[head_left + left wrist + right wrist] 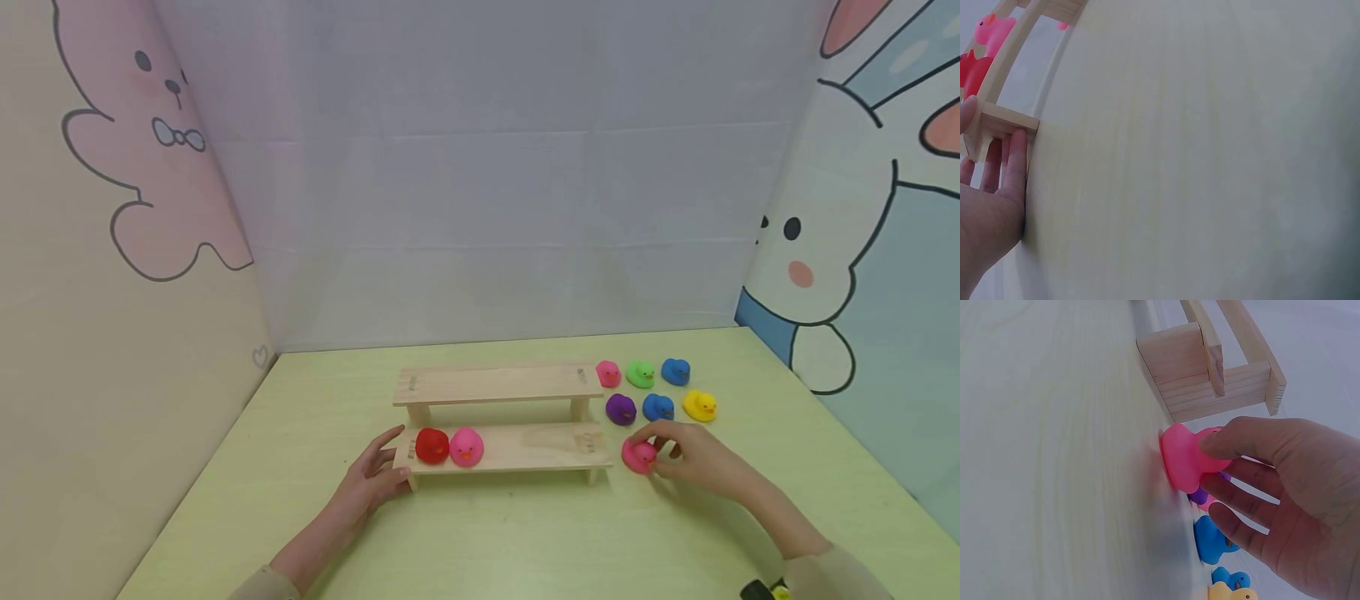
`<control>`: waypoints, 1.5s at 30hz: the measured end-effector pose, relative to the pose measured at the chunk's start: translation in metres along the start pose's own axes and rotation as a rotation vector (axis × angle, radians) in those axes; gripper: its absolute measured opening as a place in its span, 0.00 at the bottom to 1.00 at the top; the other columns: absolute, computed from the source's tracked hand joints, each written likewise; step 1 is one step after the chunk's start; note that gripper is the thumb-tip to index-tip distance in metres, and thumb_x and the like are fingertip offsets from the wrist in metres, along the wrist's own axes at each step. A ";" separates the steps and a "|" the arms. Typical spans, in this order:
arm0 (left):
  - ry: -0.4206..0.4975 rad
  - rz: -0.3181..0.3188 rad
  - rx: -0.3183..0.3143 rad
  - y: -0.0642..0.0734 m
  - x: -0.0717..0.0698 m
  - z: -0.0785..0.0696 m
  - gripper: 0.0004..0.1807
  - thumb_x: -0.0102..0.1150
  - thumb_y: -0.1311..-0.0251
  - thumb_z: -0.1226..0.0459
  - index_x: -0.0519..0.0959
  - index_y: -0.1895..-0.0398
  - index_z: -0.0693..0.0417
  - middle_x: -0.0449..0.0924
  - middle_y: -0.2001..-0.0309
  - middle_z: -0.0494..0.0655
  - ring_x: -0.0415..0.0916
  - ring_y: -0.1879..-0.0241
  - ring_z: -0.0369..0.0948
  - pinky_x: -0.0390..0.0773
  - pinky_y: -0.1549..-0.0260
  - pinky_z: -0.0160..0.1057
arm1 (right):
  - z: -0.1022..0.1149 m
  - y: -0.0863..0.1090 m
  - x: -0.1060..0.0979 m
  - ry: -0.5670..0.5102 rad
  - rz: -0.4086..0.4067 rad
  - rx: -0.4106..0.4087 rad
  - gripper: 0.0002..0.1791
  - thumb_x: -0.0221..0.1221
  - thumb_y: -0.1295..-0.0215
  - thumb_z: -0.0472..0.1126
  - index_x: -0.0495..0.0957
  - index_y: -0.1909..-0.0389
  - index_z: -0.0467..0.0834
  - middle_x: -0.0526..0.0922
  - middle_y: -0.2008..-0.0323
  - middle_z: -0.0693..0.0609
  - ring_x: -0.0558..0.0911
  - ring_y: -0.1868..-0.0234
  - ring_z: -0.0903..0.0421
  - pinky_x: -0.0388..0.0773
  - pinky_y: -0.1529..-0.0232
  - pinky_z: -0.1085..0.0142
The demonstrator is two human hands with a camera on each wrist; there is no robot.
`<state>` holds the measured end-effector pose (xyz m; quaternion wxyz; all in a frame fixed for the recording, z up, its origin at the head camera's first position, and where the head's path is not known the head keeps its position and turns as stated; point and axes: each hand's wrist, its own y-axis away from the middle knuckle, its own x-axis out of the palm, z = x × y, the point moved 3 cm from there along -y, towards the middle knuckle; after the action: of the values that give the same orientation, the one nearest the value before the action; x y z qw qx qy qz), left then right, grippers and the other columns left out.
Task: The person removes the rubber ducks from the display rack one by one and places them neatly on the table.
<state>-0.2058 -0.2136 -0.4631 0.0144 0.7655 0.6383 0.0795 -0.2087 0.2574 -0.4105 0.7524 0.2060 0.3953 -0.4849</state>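
A two-step wooden shelf [525, 446] stands in the middle of the table. On its lower step, at the left, a red rubber duck [432, 447] and a pink rubber duck [467, 447] sit side by side. My left hand [372, 475] grips the left end of that step, thumb and fingers around the board and its leg. To the right of the shelf my right hand [693, 454] pinches another pink rubber duck [1184, 456] between thumb and fingers. The duck's base is right at the tabletop in the right wrist view.
Behind the right hand are more ducks in two rows: pink [609, 374], green [641, 374] and blue [676, 372] at the back, purple [621, 409], blue [658, 407] and yellow [700, 406] in front. Fabric walls [487, 208] enclose the table. A dark object [756, 591] lies near the right sleeve.
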 end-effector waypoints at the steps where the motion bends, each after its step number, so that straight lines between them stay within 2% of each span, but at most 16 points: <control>1: -0.001 -0.003 0.000 0.000 0.000 0.000 0.38 0.62 0.39 0.70 0.59 0.26 0.49 0.66 0.39 0.63 0.74 0.46 0.51 0.78 0.51 0.47 | 0.000 0.000 0.000 0.000 0.000 0.000 0.17 0.68 0.44 0.32 0.81 0.53 0.46 0.81 0.59 0.57 0.77 0.60 0.55 0.79 0.63 0.66; 7: 0.014 -0.013 -0.009 -0.001 -0.002 0.002 0.39 0.63 0.40 0.70 0.60 0.27 0.47 0.66 0.39 0.62 0.74 0.45 0.52 0.78 0.51 0.48 | 0.001 0.001 -0.001 -0.002 -0.001 -0.007 0.17 0.67 0.43 0.32 0.81 0.52 0.46 0.81 0.59 0.57 0.77 0.60 0.55 0.79 0.62 0.66; 15: -0.011 -0.005 0.007 -0.001 -0.002 0.002 0.39 0.63 0.39 0.69 0.58 0.26 0.49 0.67 0.39 0.62 0.74 0.46 0.51 0.78 0.51 0.47 | 0.002 0.002 -0.001 -0.005 0.001 0.004 0.17 0.67 0.43 0.32 0.81 0.52 0.46 0.81 0.59 0.57 0.77 0.60 0.54 0.79 0.62 0.65; 22: -0.001 -0.019 -0.015 0.000 -0.001 0.001 0.39 0.63 0.40 0.69 0.60 0.27 0.46 0.67 0.40 0.62 0.73 0.45 0.52 0.77 0.50 0.48 | 0.002 0.002 -0.001 -0.012 0.002 0.004 0.17 0.67 0.43 0.32 0.81 0.52 0.46 0.81 0.59 0.56 0.77 0.60 0.54 0.79 0.62 0.65; 45: -0.007 -0.002 0.000 -0.002 -0.001 0.002 0.39 0.63 0.39 0.69 0.58 0.26 0.49 0.66 0.40 0.62 0.74 0.46 0.52 0.78 0.50 0.48 | 0.002 0.002 -0.001 -0.010 -0.005 0.000 0.18 0.68 0.44 0.33 0.80 0.51 0.45 0.81 0.58 0.56 0.77 0.60 0.53 0.79 0.63 0.67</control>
<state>-0.2073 -0.2143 -0.4653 0.0167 0.7651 0.6391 0.0766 -0.2059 0.2572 -0.4086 0.7532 0.2024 0.3922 -0.4878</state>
